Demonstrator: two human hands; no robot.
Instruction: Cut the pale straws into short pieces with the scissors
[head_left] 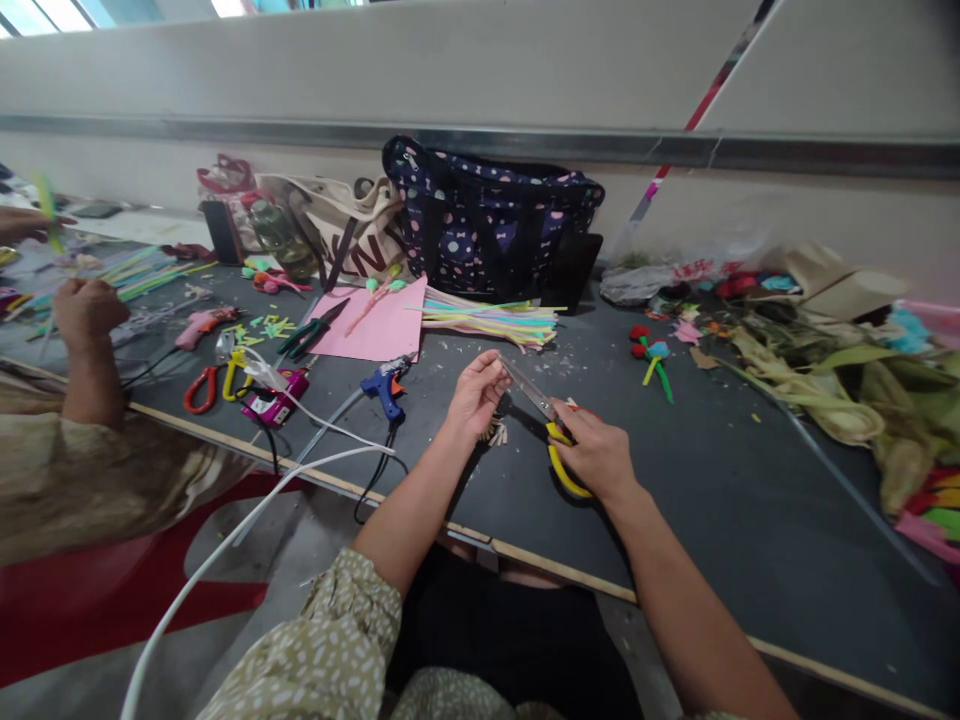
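Right hand [598, 448] gripping yellow-handled metal scissors [534, 393], blades angled toward left hand [480, 388]; left fingertips pinched near blade tips, above dark grey counter [720, 500].

**Dark Worktable Set Against a Pale Wall**

A long table [720, 520] with a dark grey top runs across the room, its front finished with a light wooden edge [555, 568]. Behind it stands a plain off-white wall [300, 60], crossed lengthwise by a grey rail [525, 145]. On the right, a narrow slanting strip [709, 100] with red and purple parts cuts across the pale surface. Bright light shows at a window [45, 15] in the upper left corner, beside turquoise areas. Below the table lies a grey floor [262, 540], with a large red shape at lower left, its nature unclear.
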